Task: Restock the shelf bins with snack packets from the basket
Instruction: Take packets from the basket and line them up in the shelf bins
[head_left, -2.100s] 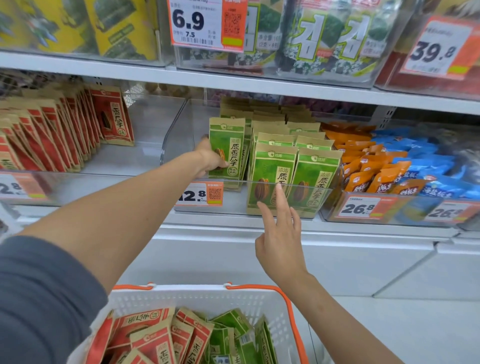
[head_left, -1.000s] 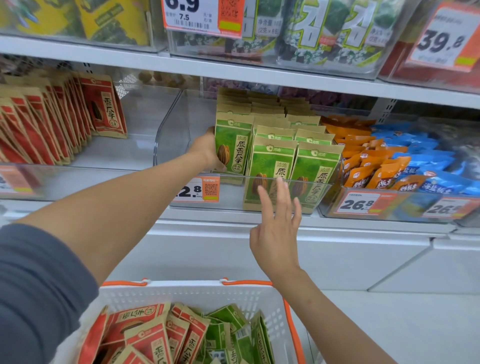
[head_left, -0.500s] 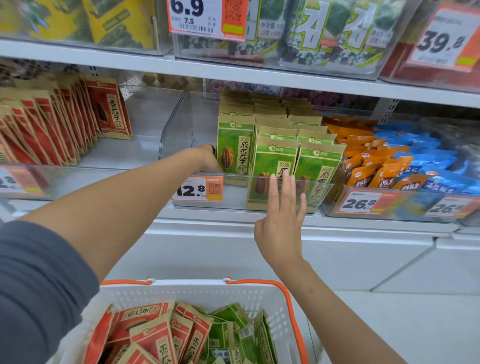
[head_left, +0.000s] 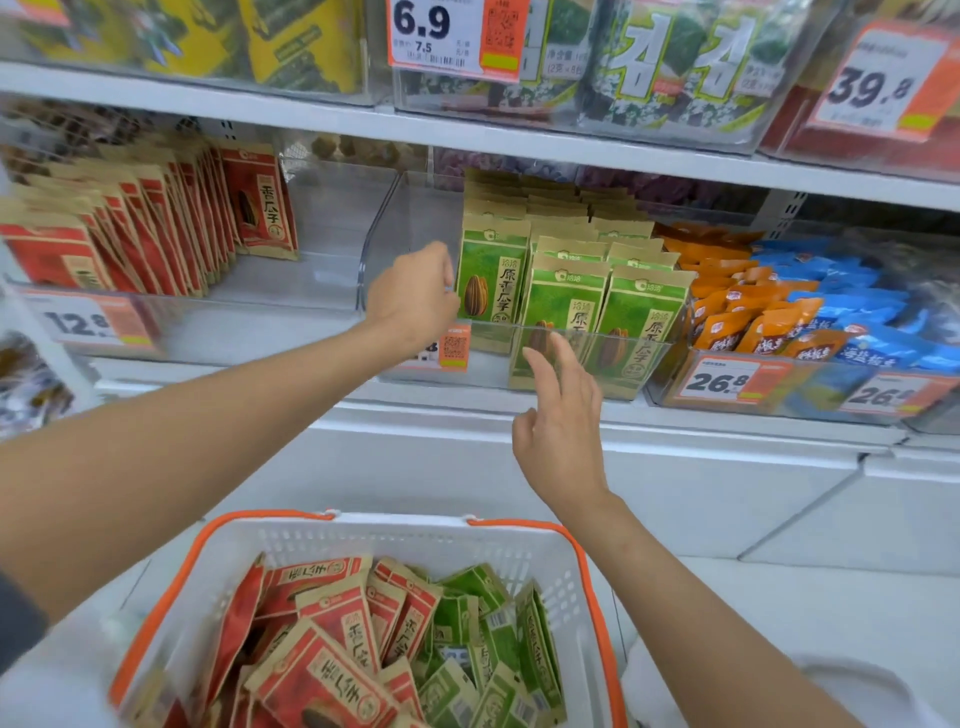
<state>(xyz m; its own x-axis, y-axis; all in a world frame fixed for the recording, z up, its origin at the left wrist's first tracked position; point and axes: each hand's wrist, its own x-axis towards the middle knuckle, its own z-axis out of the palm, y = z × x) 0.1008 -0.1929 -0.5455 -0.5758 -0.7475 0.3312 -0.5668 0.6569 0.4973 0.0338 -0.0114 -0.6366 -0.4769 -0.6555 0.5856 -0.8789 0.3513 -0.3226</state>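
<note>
**Head view.** The left hand (head_left: 410, 293) was extended into the clear bin (head_left: 410, 218) on the middle shelf, just beside the left edge of the foremost green shelf packet (head_left: 491, 280), which stood upright. Its fingers (head_left: 444, 283) were curled towards that edge. Motion blur made it impossible to tell whether they pinched the packet or only lay against it.

The right hand (head_left: 561, 431) was raised before the bin's transparent front wall, its fingers straight, spread apart and holding nothing. Whether the fingertips touched the wall could not be told. Behind that wall, further green packets stood in upright rows in the right part of the bin.

In the neighbouring bin to the left, red shelf packets (head_left: 171, 228) leaned in a close row above a price tag (head_left: 85, 322) reading 12.8. To the right lay orange packets (head_left: 737, 312) and blue packets (head_left: 857, 291), with a tag marked 26.8 in front.

Below the arms stood the white basket (head_left: 395, 540) with orange handles. It held jumbled red basket packets (head_left: 332, 613) on its left side and green basket packets (head_left: 467, 623) on its right. Seaweed packs (head_left: 675, 62) filled the upper shelf.
</note>
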